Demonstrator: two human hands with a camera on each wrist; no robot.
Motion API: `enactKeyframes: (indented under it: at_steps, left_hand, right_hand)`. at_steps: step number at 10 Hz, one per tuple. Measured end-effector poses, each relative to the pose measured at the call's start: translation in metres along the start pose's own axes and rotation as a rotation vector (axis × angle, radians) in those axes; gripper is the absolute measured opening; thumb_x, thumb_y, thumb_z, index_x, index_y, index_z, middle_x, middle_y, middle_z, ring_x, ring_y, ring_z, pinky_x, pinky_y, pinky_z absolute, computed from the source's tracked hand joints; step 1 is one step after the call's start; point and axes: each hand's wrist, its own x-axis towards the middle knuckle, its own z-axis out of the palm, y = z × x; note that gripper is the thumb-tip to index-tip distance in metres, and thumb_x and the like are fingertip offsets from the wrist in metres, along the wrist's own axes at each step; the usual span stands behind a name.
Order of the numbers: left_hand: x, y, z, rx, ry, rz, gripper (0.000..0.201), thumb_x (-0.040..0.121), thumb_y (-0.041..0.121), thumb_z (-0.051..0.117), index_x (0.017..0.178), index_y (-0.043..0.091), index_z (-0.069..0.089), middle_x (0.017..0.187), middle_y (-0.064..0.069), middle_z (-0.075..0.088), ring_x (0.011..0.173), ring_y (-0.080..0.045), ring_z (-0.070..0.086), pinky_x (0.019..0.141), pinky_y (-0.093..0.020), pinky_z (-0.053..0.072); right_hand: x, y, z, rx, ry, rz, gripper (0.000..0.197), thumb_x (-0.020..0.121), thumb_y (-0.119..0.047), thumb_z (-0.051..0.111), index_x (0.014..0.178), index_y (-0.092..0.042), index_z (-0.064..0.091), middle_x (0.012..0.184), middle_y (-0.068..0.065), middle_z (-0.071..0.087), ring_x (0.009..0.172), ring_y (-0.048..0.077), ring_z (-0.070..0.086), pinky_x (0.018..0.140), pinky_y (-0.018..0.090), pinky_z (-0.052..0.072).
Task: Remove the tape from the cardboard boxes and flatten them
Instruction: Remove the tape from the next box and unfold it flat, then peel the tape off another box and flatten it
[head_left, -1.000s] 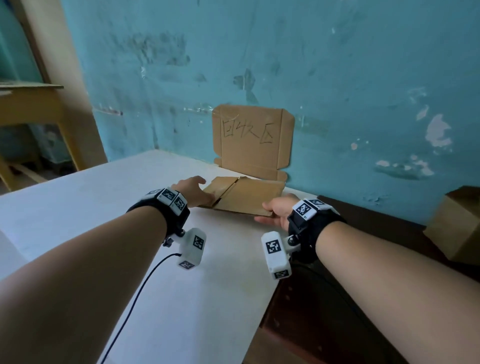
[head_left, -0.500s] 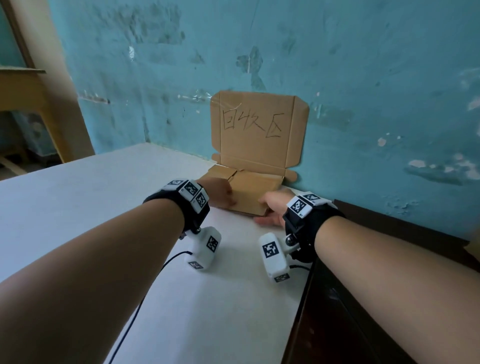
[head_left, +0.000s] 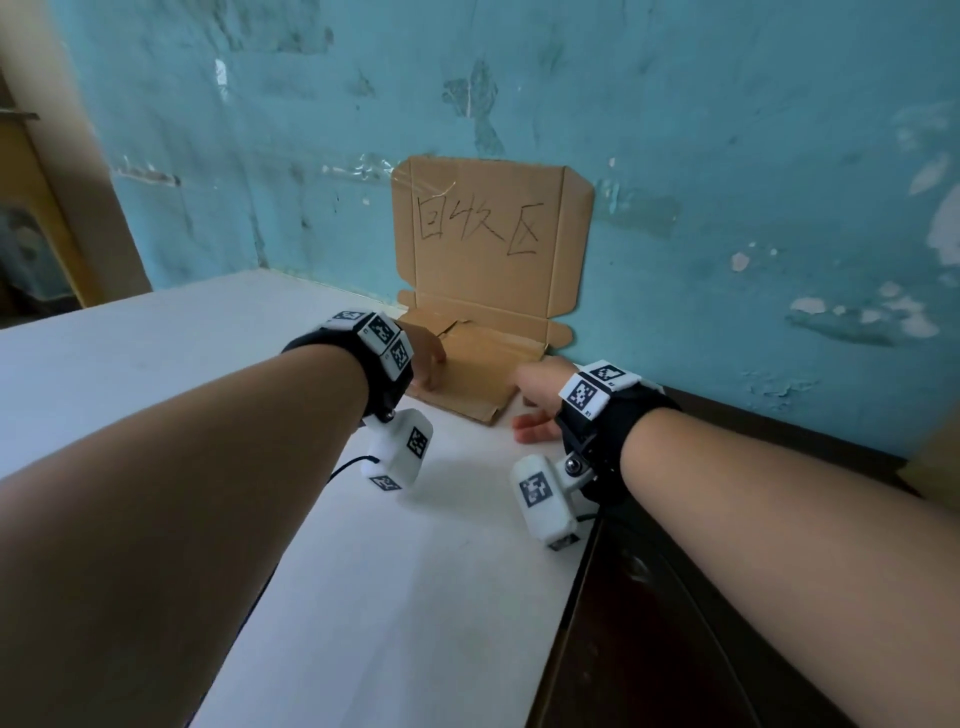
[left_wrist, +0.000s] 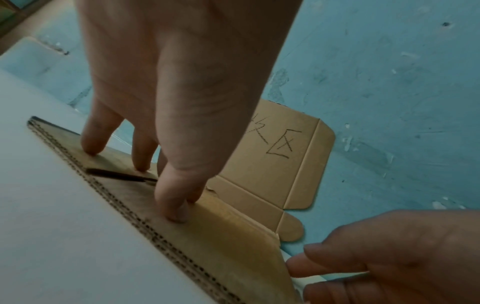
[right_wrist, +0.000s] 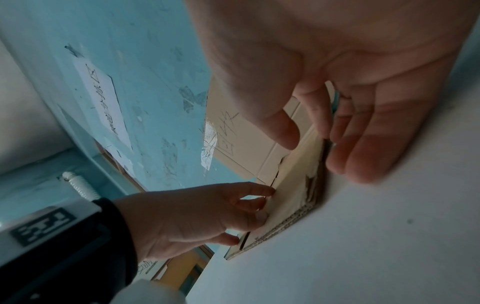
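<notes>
A flattened brown cardboard box lies on the white table, its far edge against the blue wall. My left hand presses down on its left part with straight fingertips; the cardboard shows corrugated edges. My right hand sits at the box's right edge with its fingers relaxed on the table, and the thumb hovers over the cardboard without gripping it. No tape shows on the flattened box.
A cardboard sign with handwriting is taped to the wall just above the box. The table's right edge drops to a dark brown surface. Yellow wooden furniture stands far left. A paper note hangs on the wall.
Both hands have slid the flattened box away from me up to the wall under the sign. My right hand has let go of its edge.
</notes>
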Motion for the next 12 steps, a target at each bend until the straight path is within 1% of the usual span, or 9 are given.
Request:
enactKeyframes:
  at_steps: [1,2,3,4,6,8,9,10,12]
  left_hand:
    - [0.025,0.004,0.019,0.033,0.0,-0.083,0.048,0.104,0.027,0.043,0.151,0.023,0.041,0.144,-0.01,0.055,0.126,-0.033,0.056,0.106,-0.042,0.044]
    - [0.225,-0.042,0.097,-0.023,-0.093,-0.068,0.062,0.08,0.054,0.047,0.141,0.04,0.05,0.123,-0.002,0.063,0.104,-0.035,0.064,0.093,-0.055,0.05]
    - [0.212,-0.041,0.071,-0.252,-0.068,-0.001,0.069,0.071,0.051,0.047,0.137,0.034,0.057,0.115,0.002,0.068,0.099,-0.033,0.068,0.088,-0.056,0.056]
    - [-0.02,0.013,-0.009,-0.284,0.052,-0.031,0.048,0.104,0.012,0.045,0.152,0.007,0.043,0.154,-0.015,0.046,0.141,-0.033,0.045,0.115,-0.038,0.037]
    - [-0.115,0.073,-0.041,-0.451,0.141,0.255,0.04,0.101,0.01,0.049,0.135,0.023,0.063,0.148,0.0,0.056,0.137,-0.022,0.05,0.117,-0.037,0.036]
    - [-0.213,0.199,-0.051,-0.388,-0.102,0.767,0.042,0.096,0.016,0.068,0.138,0.018,0.062,0.13,0.002,0.069,0.103,-0.003,0.06,0.1,-0.02,0.044]
    - [-0.256,0.262,-0.043,-0.318,-0.163,0.914,0.072,0.086,0.048,0.077,0.149,0.032,0.046,0.143,0.008,0.058,0.118,-0.008,0.056,0.102,-0.022,0.04]
    - [-0.283,0.307,-0.026,-0.173,-0.276,0.972,0.084,0.073,0.069,0.076,0.145,0.043,0.041,0.138,0.003,0.057,0.123,-0.02,0.058,0.107,-0.042,0.047]
    - [-0.292,0.331,-0.019,-0.037,-0.157,0.953,0.031,0.086,0.037,0.079,0.109,0.018,0.071,0.105,-0.003,0.074,0.091,-0.022,0.068,0.075,-0.031,0.054]
  right_hand:
    - [-0.004,-0.003,-0.003,0.015,-0.049,-0.01,0.041,0.096,-0.02,0.058,0.134,-0.006,0.052,0.105,0.011,0.059,0.077,0.026,0.069,0.06,0.037,0.06]
    - [-0.013,-0.008,-0.007,0.042,-0.031,-0.037,0.031,0.099,-0.018,0.056,0.128,-0.007,0.054,0.11,0.01,0.058,0.066,0.023,0.071,0.056,0.038,0.061]
    - [-0.026,-0.011,-0.015,0.066,-0.011,-0.026,0.019,0.101,-0.015,0.054,0.118,-0.007,0.054,0.101,0.007,0.055,0.046,0.019,0.065,0.056,0.035,0.062]
    - [-0.045,-0.014,-0.035,0.031,0.012,-0.039,0.026,0.101,-0.015,0.057,0.124,-0.004,0.054,0.099,0.007,0.053,0.06,0.023,0.063,0.052,0.036,0.061]
    - [-0.105,-0.006,-0.118,-0.049,0.137,-0.047,0.019,0.1,-0.014,0.057,0.116,-0.005,0.056,0.095,0.008,0.053,0.061,0.021,0.057,0.044,0.031,0.056]
    - [-0.162,0.029,-0.22,-0.08,0.278,0.017,0.014,0.102,-0.018,0.055,0.114,-0.011,0.055,0.091,0.003,0.052,0.063,0.018,0.055,0.053,0.034,0.051]
    - [-0.192,0.053,-0.261,-0.065,0.338,0.03,0.011,0.103,-0.018,0.054,0.111,-0.01,0.056,0.09,0.004,0.053,0.066,0.019,0.055,0.055,0.034,0.051]
    - [-0.218,0.074,-0.289,-0.034,0.34,0.059,0.009,0.105,-0.018,0.05,0.1,-0.012,0.055,0.084,0.002,0.052,0.063,0.017,0.052,0.055,0.032,0.049]
    - [-0.248,0.104,-0.324,-0.052,0.361,0.075,0.019,0.102,-0.017,0.058,0.117,-0.006,0.058,0.098,0.006,0.058,0.073,0.02,0.059,0.059,0.035,0.055]
